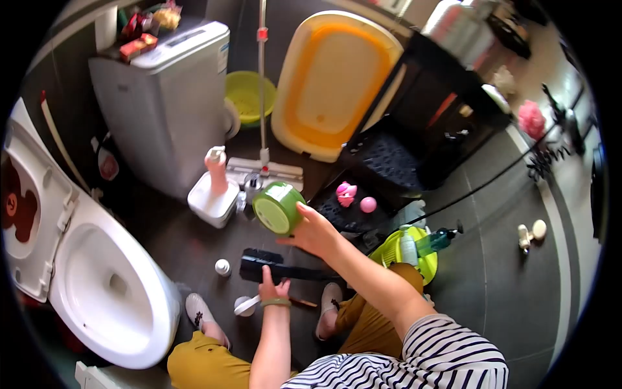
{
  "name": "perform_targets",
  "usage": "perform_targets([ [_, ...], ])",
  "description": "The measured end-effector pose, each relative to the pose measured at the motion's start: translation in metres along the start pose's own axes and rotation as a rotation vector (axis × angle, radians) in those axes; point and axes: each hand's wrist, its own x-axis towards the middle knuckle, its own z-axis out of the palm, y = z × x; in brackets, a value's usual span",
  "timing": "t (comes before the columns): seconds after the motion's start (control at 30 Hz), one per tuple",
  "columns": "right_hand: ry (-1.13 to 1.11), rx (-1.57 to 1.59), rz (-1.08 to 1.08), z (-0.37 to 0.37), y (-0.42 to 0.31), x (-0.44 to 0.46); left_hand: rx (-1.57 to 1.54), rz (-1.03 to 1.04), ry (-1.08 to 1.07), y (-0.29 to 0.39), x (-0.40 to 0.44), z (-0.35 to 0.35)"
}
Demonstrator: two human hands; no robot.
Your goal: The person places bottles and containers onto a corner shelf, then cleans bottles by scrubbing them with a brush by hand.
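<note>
My right hand [314, 232] holds up a green round tub [277, 209] in front of me, its pale green end turned toward the left. Lower down, my left hand [273, 289] grips the front edge of a long black tray [259, 267] near the floor; part of its fingers is hidden. A small white bottle [223, 267] stands on the floor left of the tray. Beside my left wrist is a round white item with a handle [245, 305]. Beyond the tub, a pink pump bottle [218, 174] stands in a white square bin [212, 202].
A toilet [110, 292] with its lid up stands at left, and a washing machine [162, 97] behind it. A mop [264, 155], yellow-green basin [249, 97] and orange-white tub [330, 78] are at the back. At right are a black rack [389, 155] and lime basket [424, 262] with bottles.
</note>
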Motion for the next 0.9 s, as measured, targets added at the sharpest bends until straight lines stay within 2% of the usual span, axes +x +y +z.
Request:
perform_targets([
  [0.13,-0.07,0.053,-0.186,0.044,-0.037,-0.088,0.066,-0.024,-0.036,0.01,0.001,0.003],
  [0.23,-0.225,-0.117,-0.34,0.075,-0.096,-0.145,0.135,-0.032,-0.018,0.014,0.0,0.004],
  [0.27,-0.166,-0.12,-0.415,0.095,-0.118,-0.168,0.15,-0.038,-0.008,0.014,-0.001,0.003],
  [0.3,-0.205,-0.157,-0.433,0.106,-0.145,-0.189,0.165,-0.035,0.009,0.014,-0.004,0.001],
  [0.37,-0.152,-0.283,-0.633,0.137,-0.192,-0.231,0.182,-0.039,0.023,0.013,-0.008,0.0],
  [0.47,-0.025,-0.472,-0.86,0.163,-0.273,-0.268,0.23,-0.041,0.002,0.011,-0.009,-0.003],
  [0.5,0.107,-0.55,-0.964,0.173,-0.294,-0.271,0.243,-0.047,-0.013,0.012,-0.01,-0.005],
  [0.63,0.58,-0.869,-1.028,0.165,-0.368,-0.251,0.275,-0.016,-0.017,0.014,-0.019,-0.001],
  [0.77,0.724,-1.137,-0.835,0.14,-0.4,-0.198,0.25,-0.004,-0.035,0.02,-0.015,-0.002],
  [0.87,0.861,-1.371,-0.813,0.138,-0.396,-0.16,0.234,0.022,-0.034,0.024,-0.013,-0.004],
  [0.9,0.886,-1.595,-0.788,0.132,-0.4,-0.151,0.23,0.027,-0.028,0.025,-0.013,-0.003],
])
